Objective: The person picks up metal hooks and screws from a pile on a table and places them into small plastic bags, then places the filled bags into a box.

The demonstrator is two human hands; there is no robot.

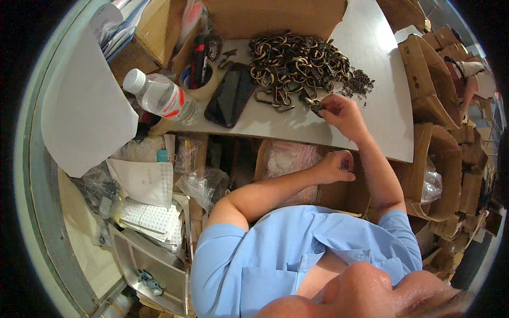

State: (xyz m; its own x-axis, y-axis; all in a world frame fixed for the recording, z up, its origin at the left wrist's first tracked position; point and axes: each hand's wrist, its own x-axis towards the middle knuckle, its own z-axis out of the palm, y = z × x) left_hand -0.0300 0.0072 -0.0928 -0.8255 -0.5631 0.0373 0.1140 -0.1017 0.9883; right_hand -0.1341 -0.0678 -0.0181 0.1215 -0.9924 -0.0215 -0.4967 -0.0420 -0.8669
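Observation:
A heap of dark, brass-edged metal spring hooks [297, 63] lies on the white table [382, 122]. At its near edge my right hand [342, 114] pinches one metal hook [316, 107] between thumb and fingers. Just beyond that hand is a small pile of tiny dark pins or screws [359, 82]. My left hand [335, 167] is in front of the table's near edge, below the right one, with its fingers curled inward. Something small and dark seems to be between them, too unclear to name.
Left of the heap lie a black phone [229, 95], a tape roll [209, 87] and a clear water bottle [161, 95]. A cardboard box [275, 16] stands behind. Open cartons [427, 79] line the right side; below the edge is a box with pinkish plastic bags [289, 159].

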